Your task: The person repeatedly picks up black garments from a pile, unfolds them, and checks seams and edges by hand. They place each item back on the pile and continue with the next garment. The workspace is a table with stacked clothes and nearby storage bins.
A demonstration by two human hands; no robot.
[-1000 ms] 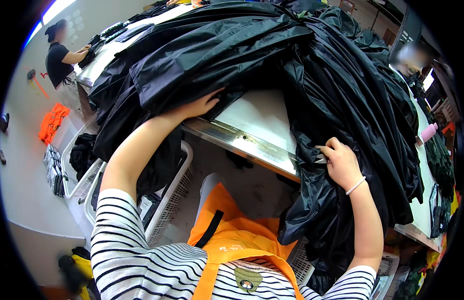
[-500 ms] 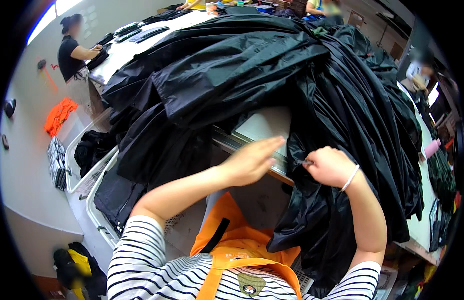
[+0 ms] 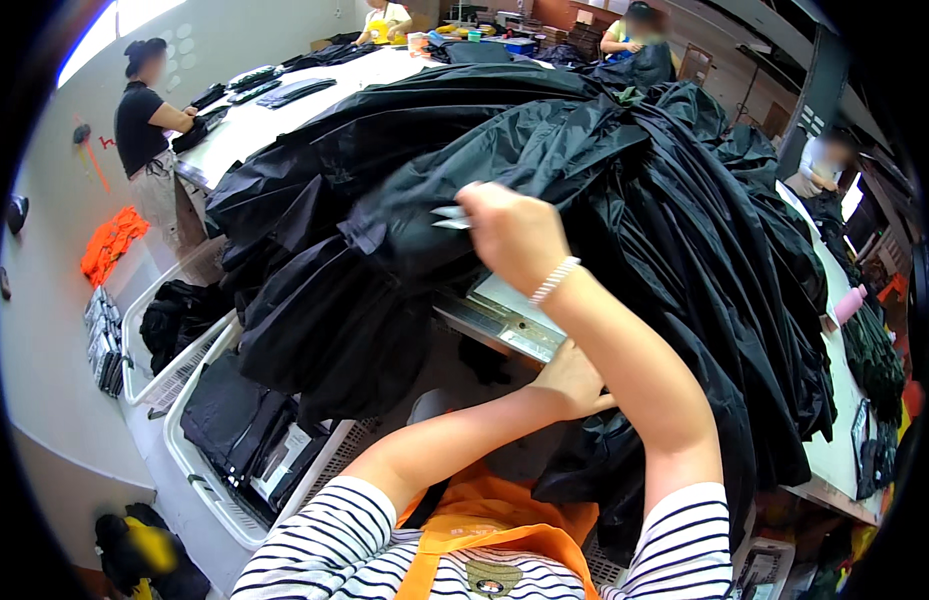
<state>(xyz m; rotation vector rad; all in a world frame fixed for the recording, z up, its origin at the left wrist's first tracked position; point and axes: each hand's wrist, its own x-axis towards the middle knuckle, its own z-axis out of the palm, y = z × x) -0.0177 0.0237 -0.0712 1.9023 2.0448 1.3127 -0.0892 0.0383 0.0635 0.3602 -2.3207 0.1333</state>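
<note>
My right hand (image 3: 514, 235), with a pale bracelet at the wrist, is closed around small thread snips (image 3: 450, 217). Their two pointed metal blades stick out to the left, spread apart, over black garments (image 3: 404, 215) heaped on the table. Lower down, my left hand (image 3: 572, 382) is near the table's front edge, beside the black cloth (image 3: 624, 455) hanging there. My right forearm crosses in front of it and most of its fingers are hidden, so whether it grips the cloth does not show.
White plastic baskets (image 3: 189, 455) with folded dark garments stand at left. A long white table (image 3: 374, 68) runs back under the heap. One person (image 3: 149, 120) works at its left side, others at the far end and at right. A pink bottle (image 3: 850, 304) lies at right.
My right hand has swung up and left with the snips, from the hanging cloth to over the heap. My left hand has moved down and right, behind the right forearm.
</note>
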